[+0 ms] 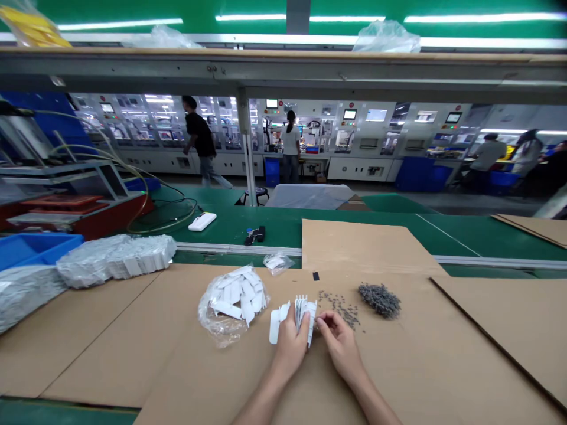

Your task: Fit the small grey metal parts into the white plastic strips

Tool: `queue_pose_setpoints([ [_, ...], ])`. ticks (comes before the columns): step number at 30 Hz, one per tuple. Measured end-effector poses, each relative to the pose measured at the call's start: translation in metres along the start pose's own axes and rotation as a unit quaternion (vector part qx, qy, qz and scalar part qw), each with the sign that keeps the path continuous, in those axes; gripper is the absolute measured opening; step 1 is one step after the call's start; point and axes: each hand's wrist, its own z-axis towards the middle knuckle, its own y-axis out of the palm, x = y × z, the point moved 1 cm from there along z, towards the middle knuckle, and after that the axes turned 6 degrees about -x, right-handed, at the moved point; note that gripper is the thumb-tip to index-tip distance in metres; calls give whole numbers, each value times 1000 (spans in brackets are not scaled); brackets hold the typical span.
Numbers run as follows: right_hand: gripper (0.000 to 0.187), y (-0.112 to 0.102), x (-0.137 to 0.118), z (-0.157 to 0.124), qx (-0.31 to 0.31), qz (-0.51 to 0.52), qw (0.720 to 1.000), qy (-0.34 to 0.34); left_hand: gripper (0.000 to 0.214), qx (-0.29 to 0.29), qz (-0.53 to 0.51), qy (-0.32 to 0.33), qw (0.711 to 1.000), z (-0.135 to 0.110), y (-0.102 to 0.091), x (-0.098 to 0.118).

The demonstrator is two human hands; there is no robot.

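Note:
My left hand grips a bundle of thin white plastic pieces, held upright with more white pieces at its left side. My right hand is next to the bundle, with its fingertips drawn together at the bundle's right edge. Anything tiny between those fingertips is too small to tell. Just right of my hands lie scattered small dark grey parts, and beyond them is a heap of the same parts. To the left, a clear plastic bag holds more white pieces.
My hands work on a brown cardboard sheet over a green conveyor bench. Plastic-wrapped white stacks and a blue bin are at left. Co-workers and machines stand beyond the bench.

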Motion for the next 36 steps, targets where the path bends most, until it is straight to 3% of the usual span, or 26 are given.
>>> queue_pose_setpoints([
  [8,18,7,-1,-2,-37,44,998,19,26,-32,-63,2,997,0,7,-5],
  [17,20,-1,9,2,21,43,999,14,26,-72,-71,14,995,-1,8,-3],
  [23,21,-1,10,3,18,61,998,11,25,-46,-62,11,997,-1,6,-4],
  [31,21,-3,11,4,36,60,998,4,27,-75,-68,13,995,-1,7,-2],
  [36,21,-1,4,3,-31,77,996,33,24,-28,-60,13,998,2,4,-5],
])
